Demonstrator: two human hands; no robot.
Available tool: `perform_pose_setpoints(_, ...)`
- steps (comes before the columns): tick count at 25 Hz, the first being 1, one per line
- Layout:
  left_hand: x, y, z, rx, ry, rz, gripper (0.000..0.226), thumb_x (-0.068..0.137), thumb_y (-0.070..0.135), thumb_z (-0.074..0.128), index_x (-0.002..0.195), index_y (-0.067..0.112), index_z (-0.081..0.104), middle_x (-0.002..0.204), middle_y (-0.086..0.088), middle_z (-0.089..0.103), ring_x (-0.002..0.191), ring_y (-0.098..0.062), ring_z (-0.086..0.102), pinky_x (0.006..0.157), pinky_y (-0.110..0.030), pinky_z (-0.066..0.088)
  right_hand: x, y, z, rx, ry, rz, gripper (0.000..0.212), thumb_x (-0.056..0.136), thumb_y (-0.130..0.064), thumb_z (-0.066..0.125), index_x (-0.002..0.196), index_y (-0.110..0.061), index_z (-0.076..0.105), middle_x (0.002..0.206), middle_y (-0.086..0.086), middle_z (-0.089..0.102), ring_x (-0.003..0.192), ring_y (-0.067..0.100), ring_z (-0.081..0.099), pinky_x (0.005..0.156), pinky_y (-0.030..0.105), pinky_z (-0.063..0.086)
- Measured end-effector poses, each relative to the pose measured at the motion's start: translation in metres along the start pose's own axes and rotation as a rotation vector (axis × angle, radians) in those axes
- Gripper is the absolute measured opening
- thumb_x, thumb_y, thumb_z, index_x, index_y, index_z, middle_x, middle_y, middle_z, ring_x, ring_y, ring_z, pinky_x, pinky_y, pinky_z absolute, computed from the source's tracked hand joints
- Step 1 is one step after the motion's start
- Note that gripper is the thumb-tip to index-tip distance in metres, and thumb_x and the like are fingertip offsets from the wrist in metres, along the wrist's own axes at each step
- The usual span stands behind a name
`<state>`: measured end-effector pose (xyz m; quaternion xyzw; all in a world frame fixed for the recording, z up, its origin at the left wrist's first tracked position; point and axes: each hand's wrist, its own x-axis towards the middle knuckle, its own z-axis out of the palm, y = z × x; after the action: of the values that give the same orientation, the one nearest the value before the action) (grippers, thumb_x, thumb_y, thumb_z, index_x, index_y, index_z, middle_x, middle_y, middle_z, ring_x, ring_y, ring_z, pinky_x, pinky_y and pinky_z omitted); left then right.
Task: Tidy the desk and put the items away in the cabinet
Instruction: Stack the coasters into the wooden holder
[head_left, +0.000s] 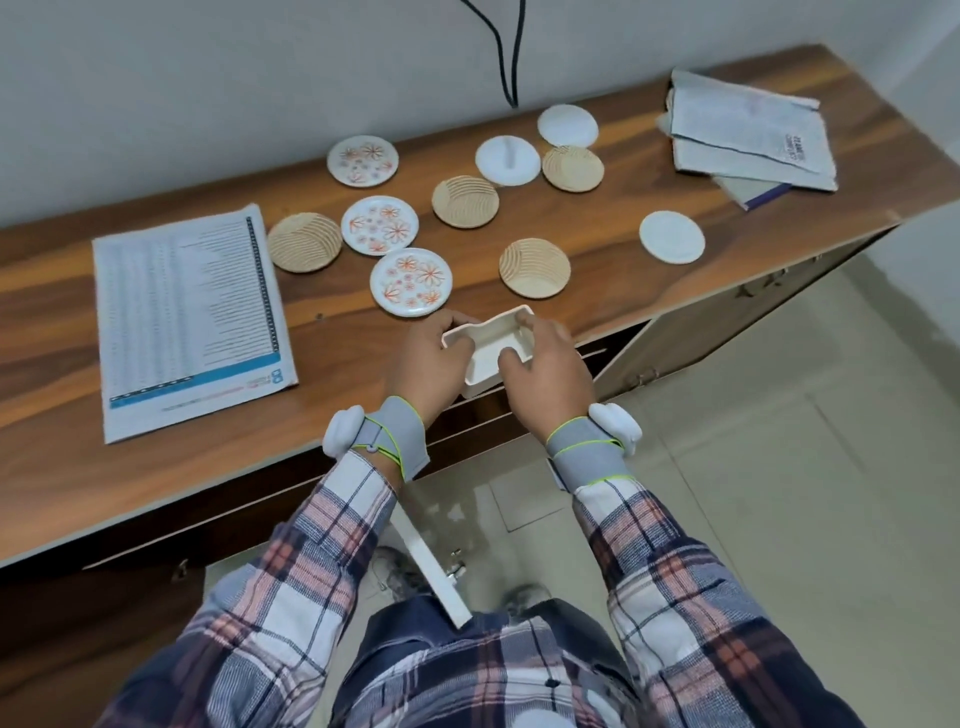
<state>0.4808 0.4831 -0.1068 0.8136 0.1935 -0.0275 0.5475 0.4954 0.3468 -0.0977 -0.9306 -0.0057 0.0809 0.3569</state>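
Mostly the writing here is too small to read: the printed sheet (192, 317) at the left of the desk (337, 343) carries many rows of fine text and a blue band with a small logo at its near edge, but I cannot make out any word. The folded papers (753, 130) at the far right show a short dark print, also not legible. Both hands hold a white tray (491, 345) at the front edge of the desk, just before the nearest of the floral coasters (411, 282). The left hand (423, 364) has its fingers curled around the left end, and the right hand (545, 364) grips the right end with the thumb on the near rim. I cannot tell whether the tray rests on the wood. Wooden coasters (535, 267) and white coasters (671, 237) lie spread behind. Below, a cabinet door (431, 566) stands open.
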Motion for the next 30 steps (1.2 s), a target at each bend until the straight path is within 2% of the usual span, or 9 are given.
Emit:
perform_pose_setpoints(6,0.002,0.028,0.079,-0.019,0.122,0.014,0.021,0.087,0.015,0.059,0.086,0.036,0.065,0.084,0.009,0.068,0.06,0.002,0.059,0.045,-0.011,0.042,0.037,0.068,-0.05,0.013,-0.102,-0.116,0.048,0.093,-0.027,0.053,0.14,-0.021,0.047,0.142,0.003,0.045,0.118,0.032,0.053,0.094,0.039,0.045)
perform_pose_setpoints(8,0.002,0.041,0.107,-0.022,0.157,-0.001,0.021,0.087,0.018,0.059,0.082,0.038,0.064,0.084,0.009,0.067,0.068,-0.004,0.061,0.05,-0.013,0.045,0.047,0.087,-0.072,0.022,-0.136,-0.153,0.048,0.093,-0.027,0.053,0.14,-0.02,0.047,0.143,0.003,0.044,0.12,0.032,0.052,0.095,0.04,0.044)
perform_pose_setpoints(11,-0.002,0.067,0.146,-0.008,0.177,-0.056,0.01,0.08,0.033,0.057,0.082,0.039,0.065,0.087,0.011,0.069,0.08,-0.017,0.065,0.068,-0.026,0.05,0.064,0.118,-0.108,0.006,-0.186,-0.195,0.048,0.094,-0.028,0.051,0.141,-0.022,0.046,0.145,0.001,0.043,0.119,0.031,0.052,0.094,0.04,0.045)
perform_pose_setpoints(13,-0.004,0.077,0.153,0.006,0.205,-0.082,0.011,0.077,0.038,0.054,0.081,0.042,0.065,0.087,0.01,0.07,0.077,-0.017,0.067,0.066,-0.027,0.05,0.072,0.123,-0.118,0.012,-0.227,-0.234,0.047,0.095,-0.03,0.051,0.141,-0.024,0.046,0.145,0.0,0.043,0.116,0.031,0.055,0.092,0.039,0.046)
perform_pose_setpoints(16,-0.008,0.085,0.15,0.033,0.302,-0.11,0.012,0.079,0.04,0.053,0.082,0.044,0.064,0.088,0.008,0.07,0.078,-0.017,0.067,0.065,-0.031,0.051,0.084,0.122,-0.126,0.073,-0.3,-0.344,0.047,0.094,-0.031,0.052,0.141,-0.027,0.044,0.138,0.002,0.051,0.114,0.029,0.056,0.09,0.037,0.046)
perform_pose_setpoints(19,-0.01,0.079,0.137,0.034,0.383,-0.14,0.014,0.08,0.039,0.053,0.084,0.035,0.065,0.092,0.001,0.07,0.087,-0.025,0.065,0.079,-0.045,0.055,0.095,0.119,-0.123,0.098,-0.362,-0.395,0.058,0.094,-0.036,0.053,0.147,-0.03,0.031,0.126,0.004,0.06,0.112,0.028,0.056,0.089,0.038,0.046)
perform_pose_setpoints(21,-0.012,0.07,0.127,0.014,0.45,-0.172,0.014,0.081,0.038,0.052,0.083,0.033,0.064,0.094,-0.003,0.07,0.089,-0.028,0.064,0.083,-0.048,0.054,0.102,0.113,-0.115,0.051,-0.411,-0.433,0.058,0.095,-0.036,0.051,0.149,-0.028,0.03,0.131,0.004,0.058,0.118,0.029,0.054,0.095,0.041,0.046)
perform_pose_setpoints(26,-0.003,0.054,0.104,-0.021,0.532,-0.255,0.011,0.086,0.035,0.052,0.082,0.034,0.062,0.092,-0.001,0.068,0.085,-0.028,0.065,0.072,-0.037,0.053,0.119,0.084,-0.087,0.032,-0.466,-0.578,0.048,0.094,-0.02,0.052,0.141,-0.023,0.048,0.142,0.001,0.051,0.125,0.027,0.05,0.101,0.034,0.041)
perform_pose_setpoints(30,0.03,0.039,0.066,-0.009,0.584,-0.276,0.009,0.09,0.029,0.053,0.088,0.03,0.062,0.095,-0.002,0.067,0.089,-0.028,0.062,0.075,-0.036,0.048,0.147,0.049,-0.052,-0.08,-0.453,-0.651,0.054,0.091,-0.014,0.052,0.144,-0.018,0.043,0.148,0.006,0.044,0.134,0.03,0.04,0.107,0.034,0.033)
